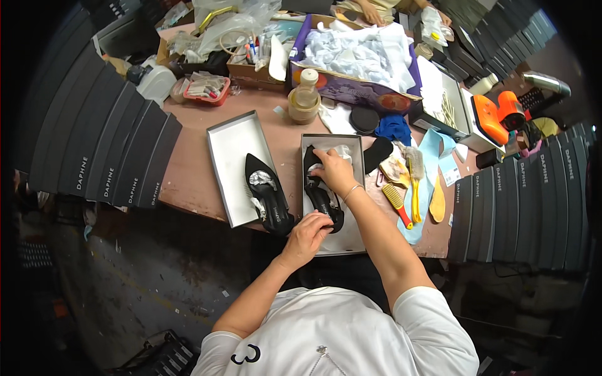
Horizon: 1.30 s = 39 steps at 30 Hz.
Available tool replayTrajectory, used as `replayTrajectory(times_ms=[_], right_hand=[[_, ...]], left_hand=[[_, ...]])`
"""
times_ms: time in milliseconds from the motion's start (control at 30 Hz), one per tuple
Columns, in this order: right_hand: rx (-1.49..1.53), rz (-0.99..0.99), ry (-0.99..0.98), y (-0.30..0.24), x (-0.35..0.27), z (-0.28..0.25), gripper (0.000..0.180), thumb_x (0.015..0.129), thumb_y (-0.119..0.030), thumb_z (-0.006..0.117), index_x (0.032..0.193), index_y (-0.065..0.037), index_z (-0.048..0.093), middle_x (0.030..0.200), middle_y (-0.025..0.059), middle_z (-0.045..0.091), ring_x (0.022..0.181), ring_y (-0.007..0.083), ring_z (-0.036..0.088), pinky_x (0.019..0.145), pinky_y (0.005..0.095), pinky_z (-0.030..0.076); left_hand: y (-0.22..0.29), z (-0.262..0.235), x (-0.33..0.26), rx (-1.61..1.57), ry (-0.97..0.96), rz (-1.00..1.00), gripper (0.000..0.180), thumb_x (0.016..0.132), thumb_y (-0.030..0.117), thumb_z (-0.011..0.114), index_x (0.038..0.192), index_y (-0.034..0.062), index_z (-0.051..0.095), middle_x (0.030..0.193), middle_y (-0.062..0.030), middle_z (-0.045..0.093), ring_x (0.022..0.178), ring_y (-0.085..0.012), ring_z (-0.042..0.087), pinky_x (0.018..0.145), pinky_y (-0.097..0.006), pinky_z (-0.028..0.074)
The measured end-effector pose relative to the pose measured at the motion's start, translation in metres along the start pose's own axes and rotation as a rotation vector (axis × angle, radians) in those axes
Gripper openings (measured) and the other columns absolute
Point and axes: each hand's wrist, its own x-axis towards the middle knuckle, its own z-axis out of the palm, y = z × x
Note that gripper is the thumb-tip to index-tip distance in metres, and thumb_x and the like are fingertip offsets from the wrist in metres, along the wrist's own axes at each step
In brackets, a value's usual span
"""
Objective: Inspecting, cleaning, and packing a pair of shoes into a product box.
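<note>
A black pointed slingback shoe (322, 199) lies in an open grey shoe box (347, 240) with white paper inside. Around its front part my right hand (336, 170) is closed, thumb on the near side of the toe. At its heel, the fingers of my left hand (306, 237) are curled against the shoe; their tips are partly hidden. The matching black slingback shoe (273, 199), stuffed with crumpled white paper in the toe, rests to the left, across the right edge of the white-lined box lid (233, 164).
Stacks of dark shoe boxes flank me on the left (106, 131) and right (520, 213). Right of the open box lie a yellow-handled brush (415, 182), a red-and-yellow brush (397, 204) and blue cloth strips (427, 164). Behind stand a bottle (306, 99) and a purple carton (351, 91) of white paper.
</note>
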Motion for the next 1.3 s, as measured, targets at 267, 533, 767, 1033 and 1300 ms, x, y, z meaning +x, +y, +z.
replayTrajectory(times_ms=[267, 533, 767, 1033, 1300], right_hand=[[0.745, -0.185, -0.316, -0.007, -0.125, -0.088, 0.078, 0.077, -0.034, 0.077, 0.139, -0.002, 0.042, 0.136, 0.023, 0.046, 0.122, 0.0331, 0.051, 0.096, 0.0372, 0.045], [0.536, -0.104, 0.03, -0.016, -0.137, -0.031, 0.053, 0.072, -0.025, 0.079, 0.116, 0.0, 0.062, 0.128, 0.0245, 0.054, 0.113, 0.0405, 0.056, 0.095, 0.0398, 0.047], [1.045, 0.278, 0.21, 0.017, -0.219, -0.14, 0.039, 0.077, -0.009, 0.068, 0.115, 0.002, 0.064, 0.116, 0.0133, 0.064, 0.098, 0.0181, 0.063, 0.09, 0.0299, 0.047], [1.565, 0.298, 0.508, 0.055, -0.274, -0.125, 0.046, 0.082, -0.026, 0.064, 0.112, 0.009, 0.061, 0.111, 0.0206, 0.064, 0.107, 0.0274, 0.061, 0.099, 0.0386, 0.045], [1.924, 0.255, 0.494, 0.047, -0.254, -0.101, 0.048, 0.089, -0.029, 0.055, 0.12, 0.008, 0.056, 0.12, 0.0174, 0.06, 0.111, 0.0263, 0.058, 0.1, 0.039, 0.044]], left_hand=[[0.004, 0.005, -0.002, 0.053, 0.144, -0.074, 0.016, 0.08, 0.004, 0.07, 0.096, 0.0016, 0.066, 0.097, -0.0134, 0.064, 0.087, -0.0271, 0.065, 0.076, -0.034, 0.052], [0.027, -0.018, -0.009, 0.022, 0.13, -0.118, 0.013, 0.086, -0.001, 0.062, 0.099, -0.001, 0.066, 0.096, -0.0093, 0.061, 0.085, -0.0156, 0.064, 0.072, -0.027, 0.053], [0.062, -0.079, 0.071, 0.24, 0.052, -0.004, 0.022, 0.087, 0.002, 0.059, 0.109, -0.0033, 0.061, 0.099, -0.013, 0.061, 0.088, -0.0202, 0.062, 0.076, -0.031, 0.051], [0.06, -0.004, 0.14, 0.432, -0.396, -0.155, 0.055, 0.086, 0.03, 0.067, 0.129, 0.0006, 0.051, 0.097, -0.0196, 0.063, 0.092, -0.0323, 0.062, 0.079, -0.037, 0.049], [0.021, 0.049, 0.012, 0.19, -0.252, -0.168, 0.047, 0.084, 0.021, 0.07, 0.123, 0.0004, 0.055, 0.107, -0.0145, 0.063, 0.102, -0.022, 0.059, 0.089, -0.032, 0.046]])
